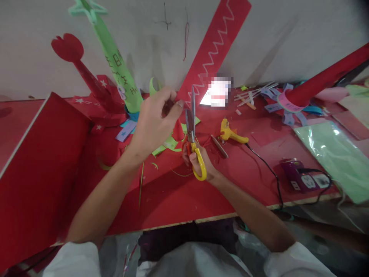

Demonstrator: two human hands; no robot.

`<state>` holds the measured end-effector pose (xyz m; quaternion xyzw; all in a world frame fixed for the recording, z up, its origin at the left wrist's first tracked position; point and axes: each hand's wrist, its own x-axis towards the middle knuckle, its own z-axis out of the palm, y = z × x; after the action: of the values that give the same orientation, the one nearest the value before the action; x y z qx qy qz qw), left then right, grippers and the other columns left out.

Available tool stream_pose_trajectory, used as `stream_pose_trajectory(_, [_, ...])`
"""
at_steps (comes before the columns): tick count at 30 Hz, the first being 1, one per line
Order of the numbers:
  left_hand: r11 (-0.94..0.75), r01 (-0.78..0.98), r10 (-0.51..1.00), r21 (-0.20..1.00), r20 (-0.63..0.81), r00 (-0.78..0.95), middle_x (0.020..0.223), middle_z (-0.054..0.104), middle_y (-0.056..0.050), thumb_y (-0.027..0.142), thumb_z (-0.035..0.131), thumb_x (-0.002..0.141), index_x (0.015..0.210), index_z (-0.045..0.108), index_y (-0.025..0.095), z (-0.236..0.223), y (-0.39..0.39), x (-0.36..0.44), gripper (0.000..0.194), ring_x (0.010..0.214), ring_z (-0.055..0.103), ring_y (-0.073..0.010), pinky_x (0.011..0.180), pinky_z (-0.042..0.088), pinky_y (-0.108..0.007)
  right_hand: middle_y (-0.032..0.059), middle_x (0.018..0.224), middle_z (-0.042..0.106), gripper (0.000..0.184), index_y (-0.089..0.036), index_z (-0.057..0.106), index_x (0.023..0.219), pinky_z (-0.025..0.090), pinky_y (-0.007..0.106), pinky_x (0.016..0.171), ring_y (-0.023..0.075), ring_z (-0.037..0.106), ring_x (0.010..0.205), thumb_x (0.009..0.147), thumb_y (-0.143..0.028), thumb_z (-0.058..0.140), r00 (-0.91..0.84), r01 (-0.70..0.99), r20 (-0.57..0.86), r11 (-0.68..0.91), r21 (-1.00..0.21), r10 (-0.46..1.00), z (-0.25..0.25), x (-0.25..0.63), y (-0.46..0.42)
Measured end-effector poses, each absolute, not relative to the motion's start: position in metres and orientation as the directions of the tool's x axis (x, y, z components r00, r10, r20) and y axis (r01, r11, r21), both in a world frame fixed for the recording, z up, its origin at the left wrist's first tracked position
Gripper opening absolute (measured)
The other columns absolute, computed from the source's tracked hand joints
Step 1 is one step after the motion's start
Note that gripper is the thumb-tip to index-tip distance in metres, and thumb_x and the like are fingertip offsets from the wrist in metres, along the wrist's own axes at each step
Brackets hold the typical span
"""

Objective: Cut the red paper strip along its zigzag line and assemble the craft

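My left hand (158,119) pinches the lower end of a long red paper strip (215,48), held up at a slant. A pale zigzag line runs along the strip. My right hand (198,161) grips scissors (199,163) with yellow and orange handles. Their blades are parted and point upward, right by the strip's lower end. Whether the paper lies between the blades I cannot tell. Below my left hand, a small red paper cone (178,130) stands among green paper scraps (170,144) on the red table (173,204).
A yellow glue gun (233,134) lies at the right, its cord reaching a purple power socket (302,177). Near it are a pencil-like stick (219,147) and a lit phone (215,94). A green paper tower (118,61) and red paper shapes (92,77) stand left; a green packet (334,157) lies right.
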<state>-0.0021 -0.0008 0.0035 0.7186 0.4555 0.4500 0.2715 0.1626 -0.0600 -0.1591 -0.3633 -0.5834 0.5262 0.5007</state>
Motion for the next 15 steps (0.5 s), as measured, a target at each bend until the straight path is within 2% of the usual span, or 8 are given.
stream_pose_trajectory(6, [-0.442,0.393,0.896,0.806,0.418,0.151,0.058,0.053,0.002,0.037,0.072,0.100,0.076,0.057,0.027,0.0035,0.0011,-0.0022,0.030,0.060,0.057,-0.0194,0.053,0.038,-0.037,-0.0020,0.085,0.055,0.068,-0.024,0.056,0.100,0.039,0.026,0.053,0.0102,0.044,0.061,0.090,-0.092,0.056,-0.260,-0.087,0.212,0.196,-0.977,0.942,-0.1599,0.1647,-0.0619])
stream_pose_trajectory(11, [-0.442,0.422,0.895,0.791,0.416,0.159,0.059,0.053,0.002,0.034,0.067,0.100,0.077,0.055,0.028,0.0039,0.0013,-0.0025,0.027,0.054,0.049,-0.0186,0.053,0.033,-0.039,-0.0027,0.082,0.052,0.065,-0.025,0.056,0.100,0.039,0.026,0.053,0.0108,0.043,0.062,0.091,-0.089,0.059,-0.263,-0.099,0.210,0.190,-0.977,0.942,-0.1602,0.1657,-0.0623])
stream_pose_trajectory(15, [-0.456,0.442,0.888,0.772,0.426,0.172,0.060,0.052,0.002,0.031,0.065,0.101,0.078,0.052,0.028,0.0037,0.0013,-0.0023,0.026,0.053,0.047,-0.0190,0.055,0.033,-0.040,-0.0026,0.082,0.051,0.066,-0.026,0.054,0.102,0.038,0.026,0.053,0.0119,0.043,0.062,0.092,-0.091,0.054,-0.268,-0.033,0.198,0.196,-0.980,0.943,-0.1670,0.1634,-0.0600])
